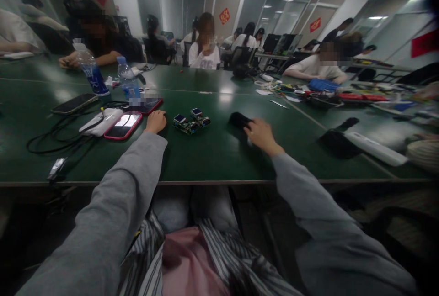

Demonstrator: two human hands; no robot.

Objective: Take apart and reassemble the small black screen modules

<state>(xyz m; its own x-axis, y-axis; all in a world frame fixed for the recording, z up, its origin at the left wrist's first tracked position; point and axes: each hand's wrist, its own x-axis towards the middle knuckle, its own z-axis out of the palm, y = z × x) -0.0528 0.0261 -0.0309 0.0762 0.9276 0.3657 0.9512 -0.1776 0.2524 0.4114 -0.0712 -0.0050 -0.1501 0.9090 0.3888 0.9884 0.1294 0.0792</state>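
My left hand (pixel 156 121) rests on the green table (pixel 212 159) with its fingers curled under, between a red-cased phone (pixel 123 125) and a small green circuit board (pixel 191 121) with two little screens. Nothing shows in that hand. My right hand (pixel 261 135) reaches forward over the table, its fingers touching a small black object (pixel 239 119). That hand is a little smeared. Both arms wear grey sleeves.
A white power bank (pixel 101 121), black cables (pixel 58 136), another phone (pixel 74 103) and two water bottles (pixel 92 71) lie at the left. A white power strip (pixel 373 148) and tools lie at the right. Several people sit along the table's far side.
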